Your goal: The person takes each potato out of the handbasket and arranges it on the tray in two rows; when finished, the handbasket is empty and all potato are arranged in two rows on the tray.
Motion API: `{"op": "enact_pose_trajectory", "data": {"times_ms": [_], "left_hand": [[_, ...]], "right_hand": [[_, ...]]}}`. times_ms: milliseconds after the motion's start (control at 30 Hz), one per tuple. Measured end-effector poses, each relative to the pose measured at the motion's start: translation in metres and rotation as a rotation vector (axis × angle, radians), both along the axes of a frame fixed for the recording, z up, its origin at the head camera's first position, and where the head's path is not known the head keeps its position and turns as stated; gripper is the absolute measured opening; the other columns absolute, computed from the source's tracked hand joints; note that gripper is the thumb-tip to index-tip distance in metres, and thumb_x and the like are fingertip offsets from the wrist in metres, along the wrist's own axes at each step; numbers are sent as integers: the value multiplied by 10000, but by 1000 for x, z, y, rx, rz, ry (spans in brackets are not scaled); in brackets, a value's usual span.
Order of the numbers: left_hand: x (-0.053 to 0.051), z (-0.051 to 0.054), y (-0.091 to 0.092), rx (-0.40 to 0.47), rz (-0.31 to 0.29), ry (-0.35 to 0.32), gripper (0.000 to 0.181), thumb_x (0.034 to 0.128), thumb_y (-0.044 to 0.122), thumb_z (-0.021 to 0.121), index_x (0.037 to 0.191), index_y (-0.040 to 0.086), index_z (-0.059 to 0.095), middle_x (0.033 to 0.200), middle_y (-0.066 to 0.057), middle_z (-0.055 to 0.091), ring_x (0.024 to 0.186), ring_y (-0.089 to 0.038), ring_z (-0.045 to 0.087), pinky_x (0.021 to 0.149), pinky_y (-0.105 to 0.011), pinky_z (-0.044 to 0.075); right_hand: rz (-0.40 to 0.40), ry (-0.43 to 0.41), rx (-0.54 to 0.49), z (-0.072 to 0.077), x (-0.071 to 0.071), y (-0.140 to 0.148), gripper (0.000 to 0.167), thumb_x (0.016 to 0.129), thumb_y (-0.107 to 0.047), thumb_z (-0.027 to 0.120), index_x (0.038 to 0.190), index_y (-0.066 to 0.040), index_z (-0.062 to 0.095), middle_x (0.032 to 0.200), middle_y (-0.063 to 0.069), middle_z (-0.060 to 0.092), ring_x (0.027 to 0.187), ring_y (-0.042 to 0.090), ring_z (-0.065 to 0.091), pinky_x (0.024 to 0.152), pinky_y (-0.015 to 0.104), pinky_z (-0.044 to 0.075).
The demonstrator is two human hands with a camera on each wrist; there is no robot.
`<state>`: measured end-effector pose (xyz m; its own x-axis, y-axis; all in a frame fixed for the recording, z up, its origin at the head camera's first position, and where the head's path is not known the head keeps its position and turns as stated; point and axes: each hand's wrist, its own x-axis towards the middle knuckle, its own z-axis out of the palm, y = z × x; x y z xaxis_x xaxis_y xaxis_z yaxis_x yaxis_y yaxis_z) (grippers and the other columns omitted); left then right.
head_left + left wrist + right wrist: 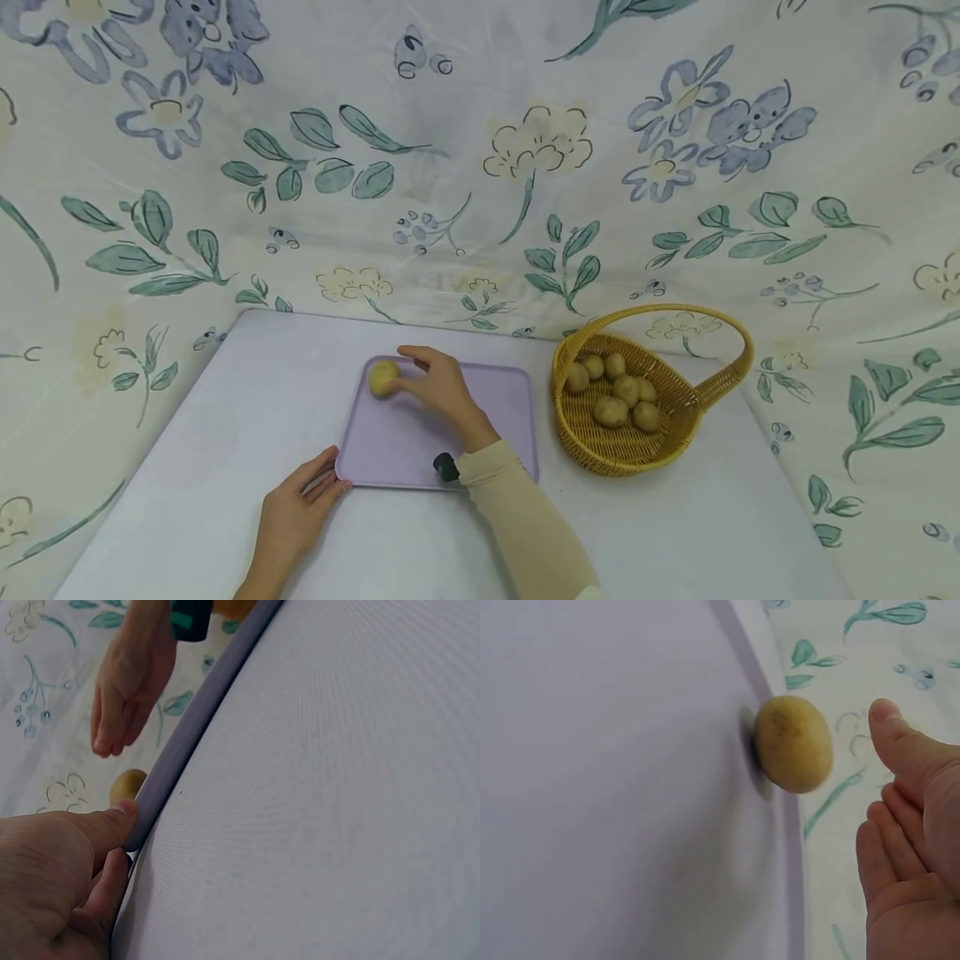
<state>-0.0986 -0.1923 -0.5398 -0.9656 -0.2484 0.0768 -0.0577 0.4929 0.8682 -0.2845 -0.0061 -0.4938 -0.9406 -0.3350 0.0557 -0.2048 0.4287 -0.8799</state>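
A lilac tray bears one potato as a hand nears it

From where I stand, a flower-patterned cloth rises behind the white surface. A yellow wicker basket with a high arching handle stands on the right, just beside the tray. A person's cream sleeve crosses the tray's near edge. Beyond it, the right hand is over the tray, its grip loosely parted, thumb away from the fingers, holding nothing. The left hand has its grip closed about the tray's near-left corner, thumb against the rim. Several potatoes lie together inside the basket. The single one sits on the tray at the far-left corner, just beside the right thumb.
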Motion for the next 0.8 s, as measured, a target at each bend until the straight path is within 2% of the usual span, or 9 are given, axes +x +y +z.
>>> {"op": "enact_pose_trajectory", "data": {"times_ms": [233,367,467,633,800], "left_hand": [[0,1,-1,1,9,-13,570,842,-26,798,1375,-36,599,1325,-253,660,1159,-365,677,850,17,527],[0,1,-2,6,11,-25,573,845,-22,796,1382,-30,596,1333,-247,658,1173,-345,669,858,9,531],[1,0,-3,6,10,-28,577,849,-15,796,1388,-30,591,1337,-250,654,1179,-354,667,860,8,533],[1,0,-3,16,3,-21,576,852,-12,795,1387,-39,585,1349,-248,646,1206,-379,649,873,7,528],[0,-1,-1,25,4,-22,570,862,18,799,1390,-26,589,1356,-240,645,1205,-372,654,880,0,532]], "right_hand": [[37,-2,-50,16,6,25,474,829,-169,867,1281,-175,724,1346,-11,698,1281,251,646,1094,377,576],[106,0,-65,32,14,43,449,826,-172,870,1250,-110,737,1310,26,718,1270,290,652,1101,463,566],[161,9,-67,45,20,59,435,823,-162,871,1230,-76,743,1278,53,733,1253,314,659,1091,481,569],[224,32,-66,66,33,95,419,802,-146,880,1197,-70,760,1243,70,749,1201,265,696,1031,382,615],[220,-15,-96,83,46,141,425,793,-139,884,1190,-54,759,1260,85,740,1203,237,695,965,281,636]]}}
